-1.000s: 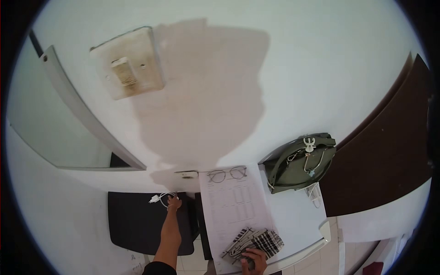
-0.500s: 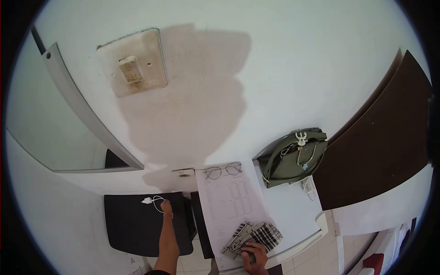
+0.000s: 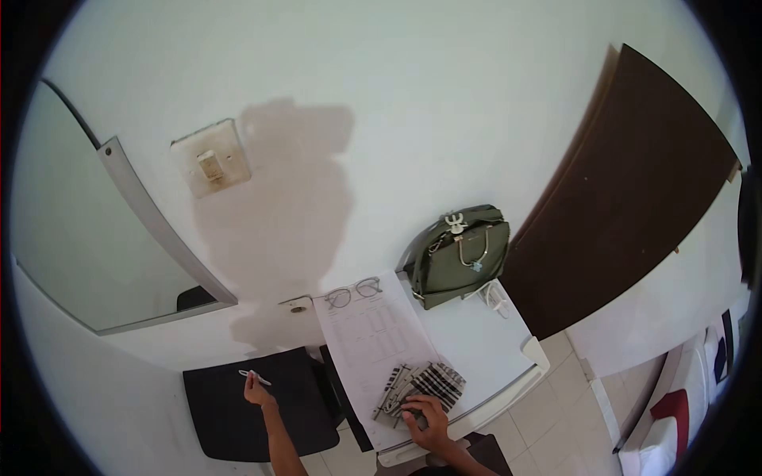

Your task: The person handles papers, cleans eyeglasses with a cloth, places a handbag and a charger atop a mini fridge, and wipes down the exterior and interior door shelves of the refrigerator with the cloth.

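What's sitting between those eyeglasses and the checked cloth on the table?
In the head view, only printed paper shows between the eyeglasses and the checked cloth; nothing else lies on that stretch.

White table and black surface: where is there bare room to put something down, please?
On the white table, bare room lies between the papers, the green bag and the front edge. The black surface is free on both sides of the left forearm. It is crowded on the papers: glasses, checked cloth, right hand.
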Motion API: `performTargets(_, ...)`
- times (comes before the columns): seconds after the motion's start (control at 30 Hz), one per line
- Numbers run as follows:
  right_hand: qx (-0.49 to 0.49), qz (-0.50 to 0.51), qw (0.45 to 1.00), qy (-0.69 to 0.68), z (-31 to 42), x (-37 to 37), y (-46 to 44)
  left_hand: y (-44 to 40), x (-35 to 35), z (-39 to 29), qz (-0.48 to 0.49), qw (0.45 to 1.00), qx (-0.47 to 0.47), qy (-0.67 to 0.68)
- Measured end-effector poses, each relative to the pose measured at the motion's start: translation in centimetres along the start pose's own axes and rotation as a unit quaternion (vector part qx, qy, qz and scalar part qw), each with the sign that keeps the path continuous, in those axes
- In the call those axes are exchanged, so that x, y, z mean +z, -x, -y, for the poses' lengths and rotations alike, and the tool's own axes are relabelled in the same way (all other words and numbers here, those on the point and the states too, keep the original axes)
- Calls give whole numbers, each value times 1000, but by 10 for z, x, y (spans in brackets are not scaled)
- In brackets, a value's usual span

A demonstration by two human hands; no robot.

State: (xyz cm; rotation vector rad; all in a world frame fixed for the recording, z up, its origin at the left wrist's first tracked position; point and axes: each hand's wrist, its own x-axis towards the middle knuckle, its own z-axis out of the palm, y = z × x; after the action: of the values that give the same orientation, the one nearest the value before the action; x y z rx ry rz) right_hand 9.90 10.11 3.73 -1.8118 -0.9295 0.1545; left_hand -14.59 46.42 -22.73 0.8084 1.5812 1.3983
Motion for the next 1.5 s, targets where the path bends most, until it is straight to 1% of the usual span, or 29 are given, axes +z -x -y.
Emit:
performTargets(0.07,-7,-1,1000,-1,0,-1,1,1,-13,-7,43,998,30,16)
performTargets(0.1,-2,1,1000,-16,0,0,1,8,-14,-19,49,998,32,19)
performTargets(0.17,-1,2,999,-33,0,0,1,37,-20,-53,108,990,73,49)
performTargets(0.2,-8,1,999,-36,-1,0,0,55,-22,-76,106,990,77,50)
performTargets(0.27,-17,8,999,-46,-4,-1,1,102,-20,-128,160,979,69,109)
performTargets(0.3,-21,1,998,-58,-7,-1,2,126,-20,-153,151,980,75,109)
performTargets(0.37,-32,7,996,-81,-9,0,3,171,-20,-201,195,968,78,136)
performTargets(0.4,-34,-5,995,-89,-10,-2,3,193,-22,-220,174,971,85,137)
performTargets(0.43,-38,-14,994,-98,-9,-4,1,213,-22,-238,212,961,91,150)
performTargets(0.47,-52,5,992,-112,-7,-7,-1,232,-23,-254,249,950,98,163)
performTargets(0.5,-59,0,992,-113,-4,-11,-2,253,-22,-270,225,953,111,167)
performTargets(0.57,-72,3,989,-125,6,-20,-6,293,-18,-290,282,936,60,203)
performTargets(0.63,-111,-6,985,-132,18,-33,-12,324,-11,-290,304,918,12,256)
performTargets(0.67,-113,-5,984,-134,24,-38,-14,341,-9,-292,308,915,-18,261)
performTargets(0.73,-159,21,977,-144,33,-46,-19,367,-1,-286,322,903,-54,280)
performTargets(0.77,-159,19,977,-141,38,-48,-21,378,3,-282,323,901,-72,282)
performTargets(0.83,-98,71,976,-182,46,-50,-23,396,8,-276,336,893,-91,287)
performTargets(0.97,-80,58,975,-201,35,-48,-28,414,13,-253,351,884,-125,282)
performTargets(1.03,-80,69,979,-174,28,-50,-26,418,15,-258,355,884,-124,276)
performTargets(1.2,-78,84,975,-190,34,-63,-26,431,15,-262,382,890,-87,232)
performTargets(1.27,-84,91,973,-193,29,-66,-22,435,13,-263,365,896,-96,234)
performTargets(1.33,-73,156,967,-186,22,-68,-12,435,11,-263,352,900,-101,237)
performTargets(1.4,-87,172,962,-192,17,-71,-3,430,10,-261,319,908,-88,256)
performTargets(1.47,-99,188,957,-197,12,-77,7,426,5,-259,323,908,-80,256)
performTargets(1.5,-109,212,956,-171,9,-82,10,424,2,-259,325,907,-71,258)
